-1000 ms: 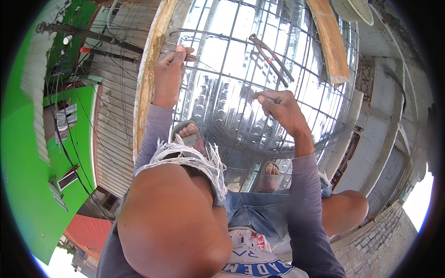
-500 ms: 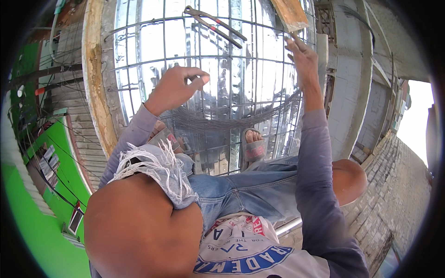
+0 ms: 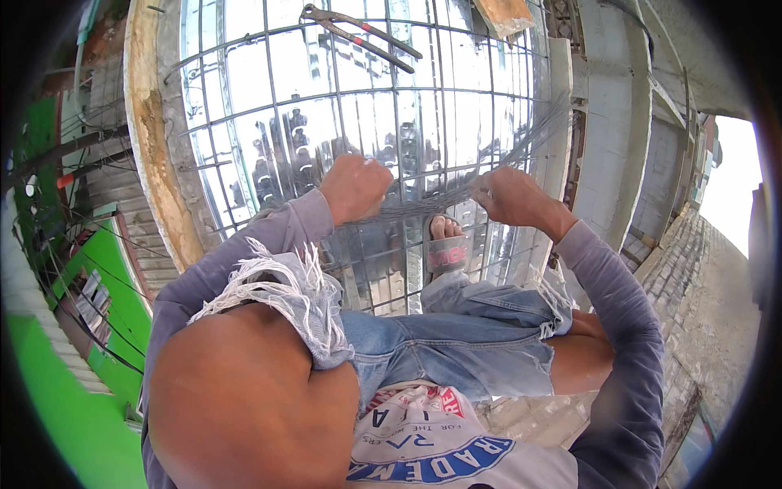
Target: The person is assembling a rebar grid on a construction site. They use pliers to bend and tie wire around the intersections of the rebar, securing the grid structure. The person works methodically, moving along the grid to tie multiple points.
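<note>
A long, loose bundle of thin dark tie wire (image 3: 432, 204) curves across a grid of steel rods in front of me. My right hand (image 3: 521, 198) is closed on the bundle, thumb and fingers pinching it, and the wire ends fan out beyond it to the upper right. Nearer the middle, my left hand (image 3: 356, 189) makes a fist against the left part of the bundle. What lies inside that fist is hidden. End-cutting nippers (image 3: 359, 41) with dark, red-banded handles lie on the far part of the grid, apart from both hands.
The rod grid (image 3: 338, 94) lies over shiny ribbed metal sheeting (image 3: 236, 81). A timber board (image 3: 155, 138) edges the left side, and a wood piece (image 3: 507, 16) sits at the far right. My sandalled foot (image 3: 445, 231) rests on the grid. Cables (image 3: 81, 281) hang at left.
My right hand has come down and inward from beside the wood piece and taken hold of the wire bundle. My left hand has moved right and closed. The bundle's right end has shifted upward.
</note>
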Demonstrator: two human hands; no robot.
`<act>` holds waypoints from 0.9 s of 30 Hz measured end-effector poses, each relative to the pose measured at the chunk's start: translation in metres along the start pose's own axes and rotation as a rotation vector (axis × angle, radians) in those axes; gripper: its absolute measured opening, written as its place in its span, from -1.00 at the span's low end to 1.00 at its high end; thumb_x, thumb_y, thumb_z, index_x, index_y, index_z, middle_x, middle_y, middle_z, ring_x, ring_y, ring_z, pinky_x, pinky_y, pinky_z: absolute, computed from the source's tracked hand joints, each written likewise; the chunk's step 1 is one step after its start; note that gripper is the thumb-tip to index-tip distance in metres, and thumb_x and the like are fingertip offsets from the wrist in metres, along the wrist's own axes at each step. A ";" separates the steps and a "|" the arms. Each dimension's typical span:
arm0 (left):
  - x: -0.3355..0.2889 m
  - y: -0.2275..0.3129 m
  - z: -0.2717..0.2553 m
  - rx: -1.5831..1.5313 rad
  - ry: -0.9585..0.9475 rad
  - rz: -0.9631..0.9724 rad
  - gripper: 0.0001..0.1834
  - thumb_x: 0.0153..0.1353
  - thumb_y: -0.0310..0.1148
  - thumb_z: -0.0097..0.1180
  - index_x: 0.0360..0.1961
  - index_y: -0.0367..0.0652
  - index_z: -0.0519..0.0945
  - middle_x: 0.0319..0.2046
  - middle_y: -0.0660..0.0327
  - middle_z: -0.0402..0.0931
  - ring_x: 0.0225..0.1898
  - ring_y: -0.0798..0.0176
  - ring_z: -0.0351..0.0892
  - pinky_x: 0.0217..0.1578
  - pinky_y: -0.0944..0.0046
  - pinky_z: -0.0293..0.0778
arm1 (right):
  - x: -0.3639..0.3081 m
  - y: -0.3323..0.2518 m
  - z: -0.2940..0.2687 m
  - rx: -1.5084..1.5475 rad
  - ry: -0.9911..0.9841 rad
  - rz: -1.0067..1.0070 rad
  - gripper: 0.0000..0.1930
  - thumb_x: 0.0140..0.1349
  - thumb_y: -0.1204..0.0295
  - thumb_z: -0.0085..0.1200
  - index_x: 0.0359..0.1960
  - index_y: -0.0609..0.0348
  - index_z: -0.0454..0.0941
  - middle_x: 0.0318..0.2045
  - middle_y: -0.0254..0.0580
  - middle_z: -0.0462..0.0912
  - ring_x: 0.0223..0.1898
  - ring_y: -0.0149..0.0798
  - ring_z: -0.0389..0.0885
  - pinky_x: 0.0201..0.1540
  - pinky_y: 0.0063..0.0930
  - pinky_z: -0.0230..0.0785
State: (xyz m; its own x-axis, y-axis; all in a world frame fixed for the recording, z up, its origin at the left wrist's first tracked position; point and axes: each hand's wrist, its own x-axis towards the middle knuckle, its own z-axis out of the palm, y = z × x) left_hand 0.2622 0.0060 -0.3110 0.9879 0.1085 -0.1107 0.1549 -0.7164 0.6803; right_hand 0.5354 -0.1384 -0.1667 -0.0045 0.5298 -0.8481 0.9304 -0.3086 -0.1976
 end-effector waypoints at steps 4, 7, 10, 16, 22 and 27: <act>0.005 0.011 -0.025 0.008 -0.126 -0.045 -0.88 0.12 -0.35 0.19 -0.37 -0.14 0.69 -0.40 0.00 0.71 -0.32 -0.15 0.75 -0.21 -0.17 0.63 | 0.000 0.005 0.022 -0.005 0.042 -0.123 -0.68 0.41 0.35 0.19 0.08 0.25 0.75 -0.03 0.13 0.80 -0.03 0.19 0.78 0.12 0.02 0.59; 0.008 0.022 -0.053 -0.043 -0.193 -0.102 -0.86 0.14 -0.35 0.17 -0.39 -0.15 0.71 -0.38 -0.01 0.72 -0.27 -0.15 0.76 -0.17 -0.15 0.63 | 0.008 0.009 0.035 -0.025 0.099 -0.242 -0.68 0.34 0.41 0.16 0.06 0.26 0.74 -0.06 0.14 0.79 -0.02 0.19 0.77 0.11 0.07 0.59; 0.008 0.034 -0.074 -0.043 -0.345 -0.201 -0.87 0.15 -0.34 0.25 -0.41 -0.16 0.75 -0.34 -0.01 0.73 -0.18 -0.13 0.78 -0.13 -0.12 0.65 | 0.018 0.013 0.023 -0.099 0.055 -0.305 -0.67 0.27 0.45 0.16 0.03 0.28 0.74 -0.11 0.16 0.77 -0.04 0.19 0.77 0.08 0.08 0.60; -0.016 0.069 -0.069 0.026 -0.065 -0.056 -0.91 0.07 -0.39 0.34 -0.47 -0.18 0.74 -0.23 0.03 0.63 -0.30 -0.12 0.73 -0.22 -0.05 0.65 | 0.021 0.057 0.025 -0.335 0.122 -0.416 -0.79 0.20 0.44 0.22 -0.19 0.28 0.74 -0.24 0.13 0.73 -0.11 0.16 0.79 -0.07 0.04 0.65; -0.021 0.070 -0.016 0.124 -0.085 -0.223 -0.92 0.12 -0.37 0.33 -0.37 -0.12 0.75 -0.30 0.09 0.63 -0.30 -0.09 0.74 -0.27 -0.07 0.63 | 0.040 0.074 0.060 -0.313 0.217 -0.393 -0.68 0.14 0.34 0.34 -0.13 0.29 0.70 -0.19 0.04 0.75 -0.07 0.09 0.78 -0.09 -0.02 0.67; -0.022 0.060 -0.004 0.161 -0.176 -0.266 -0.87 0.17 -0.34 0.32 -0.26 -0.08 0.71 -0.32 0.08 0.65 -0.25 -0.09 0.74 -0.23 -0.09 0.63 | 0.042 0.077 0.070 -0.335 0.366 -0.445 -0.65 0.15 0.31 0.36 -0.11 0.29 0.69 -0.06 0.08 0.72 0.14 0.04 0.70 0.09 -0.05 0.62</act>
State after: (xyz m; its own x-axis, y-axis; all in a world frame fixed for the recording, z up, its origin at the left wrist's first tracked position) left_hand 0.2494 -0.0364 -0.2650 0.8949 0.1957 -0.4011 0.3899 -0.7801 0.4893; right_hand 0.5811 -0.1958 -0.2518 -0.3451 0.8023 -0.4872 0.9323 0.2329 -0.2767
